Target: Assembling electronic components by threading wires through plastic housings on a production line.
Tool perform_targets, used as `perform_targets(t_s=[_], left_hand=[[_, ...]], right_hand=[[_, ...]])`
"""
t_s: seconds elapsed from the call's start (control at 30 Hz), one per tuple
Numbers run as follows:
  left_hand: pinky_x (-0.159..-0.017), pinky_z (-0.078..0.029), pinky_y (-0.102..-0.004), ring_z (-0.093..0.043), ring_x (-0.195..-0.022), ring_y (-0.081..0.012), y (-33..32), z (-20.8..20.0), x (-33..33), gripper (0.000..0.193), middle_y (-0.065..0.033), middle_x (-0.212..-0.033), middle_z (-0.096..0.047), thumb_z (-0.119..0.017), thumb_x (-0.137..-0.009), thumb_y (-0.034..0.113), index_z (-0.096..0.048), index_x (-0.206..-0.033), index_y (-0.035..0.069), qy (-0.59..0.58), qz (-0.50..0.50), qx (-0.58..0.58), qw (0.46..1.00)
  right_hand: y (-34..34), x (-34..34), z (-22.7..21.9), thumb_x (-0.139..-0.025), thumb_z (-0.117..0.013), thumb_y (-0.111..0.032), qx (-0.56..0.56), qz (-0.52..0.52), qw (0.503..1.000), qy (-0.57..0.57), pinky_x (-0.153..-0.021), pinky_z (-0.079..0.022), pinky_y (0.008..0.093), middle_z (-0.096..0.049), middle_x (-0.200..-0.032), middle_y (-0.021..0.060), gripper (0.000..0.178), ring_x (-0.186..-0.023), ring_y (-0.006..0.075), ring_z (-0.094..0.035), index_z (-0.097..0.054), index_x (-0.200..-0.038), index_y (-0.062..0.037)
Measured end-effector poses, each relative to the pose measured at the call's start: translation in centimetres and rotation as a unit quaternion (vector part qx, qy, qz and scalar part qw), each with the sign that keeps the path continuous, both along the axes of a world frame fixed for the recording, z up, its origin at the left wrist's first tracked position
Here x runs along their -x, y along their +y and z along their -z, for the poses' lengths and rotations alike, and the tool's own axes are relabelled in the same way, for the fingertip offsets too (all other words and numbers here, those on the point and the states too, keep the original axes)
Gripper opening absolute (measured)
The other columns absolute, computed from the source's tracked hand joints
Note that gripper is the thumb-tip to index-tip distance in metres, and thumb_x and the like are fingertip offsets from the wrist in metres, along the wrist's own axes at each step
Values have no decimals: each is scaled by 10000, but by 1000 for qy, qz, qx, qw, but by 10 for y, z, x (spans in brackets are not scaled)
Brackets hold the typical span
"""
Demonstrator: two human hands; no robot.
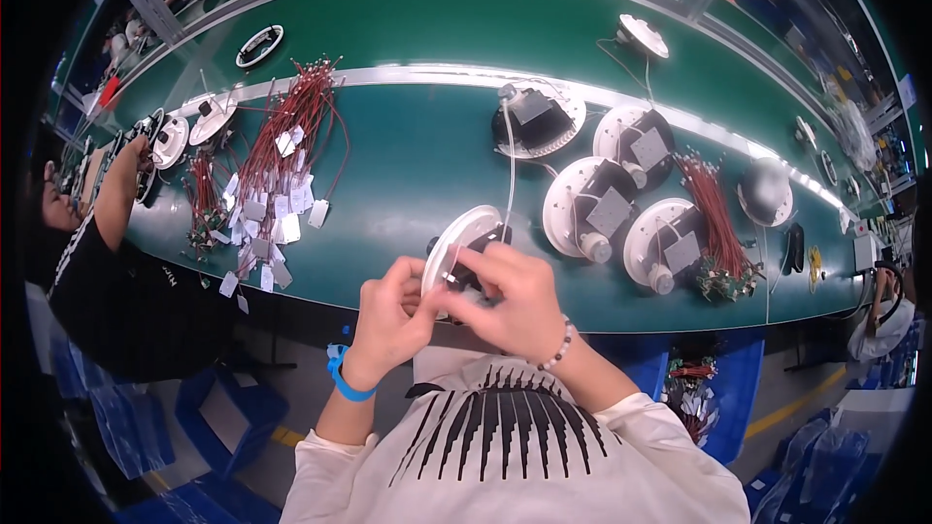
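Over the bench's near edge I hold a round white fixture [461,238], tilted on its side with its black inner part turned to the right. My left hand [396,311] is closed on its lower left rim. My right hand [515,299] is closed at the black side, thumb and fingertips meeting near the left thumb. A small white piece shows between the fingertips, too small to name. From behind the fixture a white cable [512,175] runs up to another white fixture [539,121] with a black back.
Several similar fixtures [575,209] lie to the right, by a bundle of red wires [714,223]. Another red wire bundle with white tags [282,155] lies left. At far left a co-worker's arm [116,184] reaches over the bench. A blue bin [735,393] stands below right.
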State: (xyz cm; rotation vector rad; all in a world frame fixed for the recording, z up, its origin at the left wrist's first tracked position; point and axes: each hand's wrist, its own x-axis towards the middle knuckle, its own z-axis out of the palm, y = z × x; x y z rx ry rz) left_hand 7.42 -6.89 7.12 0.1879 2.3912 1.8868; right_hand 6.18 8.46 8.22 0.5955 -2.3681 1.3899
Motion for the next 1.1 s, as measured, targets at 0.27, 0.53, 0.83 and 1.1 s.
perform_targets(t_s=[0.27, 0.53, 0.83, 1.1], left_hand=[[-481, -392, -158, -498, -570, -27, 5, 2, -1, 102, -53, -652, -592, -534, -772, 3, -467, -838, -38, 37, -35, 34, 998], [-511, -423, -168, -523, -587, -39, 11, 0, -10, 111, -72, -647, -597, -541, -757, 1, -460, -822, -39, 26, 30, 42, 998], [-509, -430, -171, -528, -597, -40, 8, 6, -12, 99, -67, -675, -599, -525, -768, -10, -454, -828, -41, -9, 16, 16, 1000], [-489, -406, -160, -496, -578, -21, 5, 16, -11, 107, -68, -649, -591, -531, -766, -4, -460, -835, -46, -22, 8, -2, 1000]], right_hand=[[21, 16, 8, -611, -620, -17, 88, 129, 988, 8, -451, -388, 225, -515, -572, 50, 72, -476, 130, -503, -548, -613, -19], [22, 21, 24, -635, -608, -29, 73, 89, 993, -24, -600, -459, 259, -617, -841, 128, 52, -642, 197, -594, -561, -648, -10], [16, 12, 3, -666, -620, 49, 214, 25, 976, -19, -522, -442, 202, -626, -730, 99, 103, -559, 93, -562, -614, -765, 19], [18, 8, -24, -599, -650, 64, 67, 12, 991, 111, -500, -429, 237, -609, -689, 109, 217, -556, 179, -556, -635, -808, 9]])
